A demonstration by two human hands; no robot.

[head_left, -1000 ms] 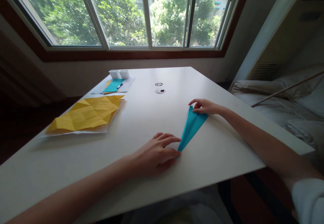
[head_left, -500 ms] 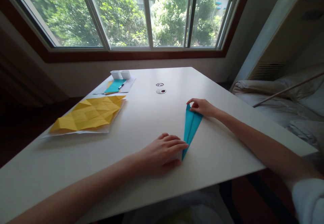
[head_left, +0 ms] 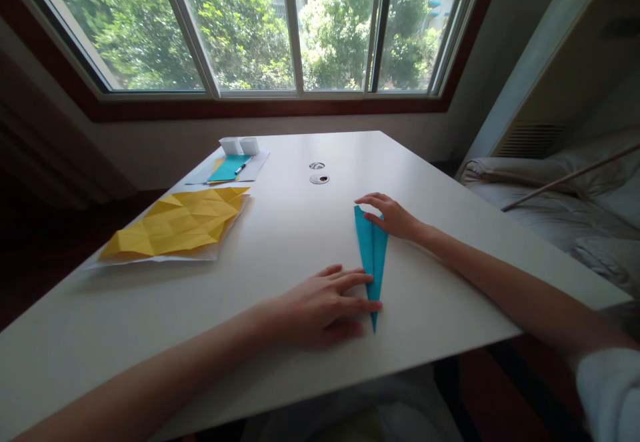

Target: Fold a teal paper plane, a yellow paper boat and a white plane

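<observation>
The blue paper [head_left: 372, 249] lay on the table [head_left: 280, 229] between the hands, its narrow tip jutting just past the left hand's fingers. The left hand [head_left: 334, 309] was spread wide, two fingertips resting on the paper near that tip. The right hand [head_left: 393, 219] was curved, thumb and forefinger apart, touching the broad end. Well to the left of both hands sat the yellow paper [head_left: 177, 222]; beyond it lay a pen [head_left: 243, 165].

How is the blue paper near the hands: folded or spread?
Folded: the blue paper is a narrow wedge with a lengthwise centre line, tapering to a point.
</observation>
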